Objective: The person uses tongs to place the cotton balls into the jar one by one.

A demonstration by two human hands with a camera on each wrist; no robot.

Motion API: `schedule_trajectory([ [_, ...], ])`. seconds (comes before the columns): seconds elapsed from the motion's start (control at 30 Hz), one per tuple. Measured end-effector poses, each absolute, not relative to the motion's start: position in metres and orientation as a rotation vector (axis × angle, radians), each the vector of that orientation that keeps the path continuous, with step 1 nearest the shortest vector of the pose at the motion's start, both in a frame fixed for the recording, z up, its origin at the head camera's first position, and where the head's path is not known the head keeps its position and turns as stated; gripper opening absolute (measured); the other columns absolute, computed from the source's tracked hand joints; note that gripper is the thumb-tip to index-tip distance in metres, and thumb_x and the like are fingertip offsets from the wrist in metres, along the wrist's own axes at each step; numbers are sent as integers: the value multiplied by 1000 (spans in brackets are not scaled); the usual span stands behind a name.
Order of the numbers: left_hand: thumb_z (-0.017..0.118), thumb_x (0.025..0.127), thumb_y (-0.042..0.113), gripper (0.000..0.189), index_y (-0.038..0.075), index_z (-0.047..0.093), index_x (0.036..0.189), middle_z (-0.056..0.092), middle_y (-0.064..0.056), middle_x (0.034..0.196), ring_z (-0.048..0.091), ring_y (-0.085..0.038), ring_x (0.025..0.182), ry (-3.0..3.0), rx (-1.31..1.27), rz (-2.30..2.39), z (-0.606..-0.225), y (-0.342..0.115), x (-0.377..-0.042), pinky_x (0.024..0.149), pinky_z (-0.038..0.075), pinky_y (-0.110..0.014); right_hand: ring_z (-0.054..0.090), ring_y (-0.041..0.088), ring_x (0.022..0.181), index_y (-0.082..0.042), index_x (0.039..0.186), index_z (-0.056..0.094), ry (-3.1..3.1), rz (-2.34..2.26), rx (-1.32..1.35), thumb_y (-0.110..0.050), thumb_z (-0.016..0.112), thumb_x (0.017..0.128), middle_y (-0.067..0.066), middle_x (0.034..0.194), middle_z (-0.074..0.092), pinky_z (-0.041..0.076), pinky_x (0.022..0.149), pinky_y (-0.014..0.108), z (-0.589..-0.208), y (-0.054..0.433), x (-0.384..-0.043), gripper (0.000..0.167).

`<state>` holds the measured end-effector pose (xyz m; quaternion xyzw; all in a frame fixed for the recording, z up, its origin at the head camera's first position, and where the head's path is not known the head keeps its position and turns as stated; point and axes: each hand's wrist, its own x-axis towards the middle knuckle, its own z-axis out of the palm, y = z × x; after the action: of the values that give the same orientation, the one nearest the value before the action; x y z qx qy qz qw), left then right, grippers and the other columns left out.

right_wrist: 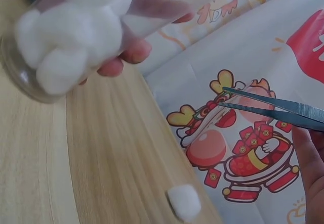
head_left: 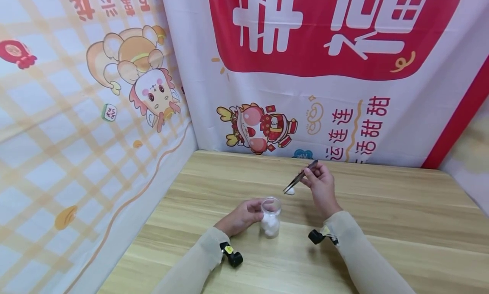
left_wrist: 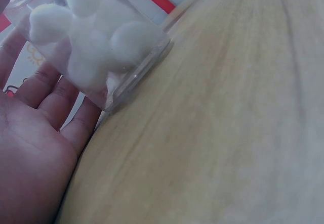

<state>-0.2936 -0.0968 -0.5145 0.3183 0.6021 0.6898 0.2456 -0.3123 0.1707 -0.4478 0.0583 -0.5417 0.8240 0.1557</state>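
Note:
My left hand (head_left: 244, 216) grips a clear jar (head_left: 278, 213) from its left side, fingers behind it. Inside are several white cotton balls (head_left: 271, 226), also plain in the left wrist view, where the jar's base meets the wooden table. In my right hand (head_left: 322, 191), thumb and fingers pinch a pair of dark metal tweezers (head_left: 304, 175). Their tips point down and left, behind the jar's mouth. Slightly parted, the tweezer tips hold nothing in the right wrist view. One loose cotton ball (right_wrist: 185, 202) lies on the table, apart from the tips.
The wooden table (head_left: 382, 209) runs back to a white cloth (head_left: 198, 94) printed with red lettering and cartoon figures. A checked cloth (head_left: 76, 128) hangs along the left side. Small black cameras (head_left: 235, 259) are strapped at both wrists.

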Motion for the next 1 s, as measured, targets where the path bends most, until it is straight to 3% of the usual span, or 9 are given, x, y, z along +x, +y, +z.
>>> schedule_trajectory([
  [0.73,76,82,41,82,-1,42,144,48,-14,144,43,-26,132,1601,865,1900,-516,-97,-296,109,35,-36,61,22,104,-5,113,51,-1646,2264,92,-8,61,96,13,109,58,53,89,34,-472,186,-333,20],
  [1.0,73,85,38,77,-1,42,144,48,-21,142,41,-26,135,1572,897,1905,-516,-96,-298,110,34,-37,57,30,112,-3,116,50,-1716,2224,81,-11,61,96,13,112,58,51,92,32,-475,188,-337,24],
])
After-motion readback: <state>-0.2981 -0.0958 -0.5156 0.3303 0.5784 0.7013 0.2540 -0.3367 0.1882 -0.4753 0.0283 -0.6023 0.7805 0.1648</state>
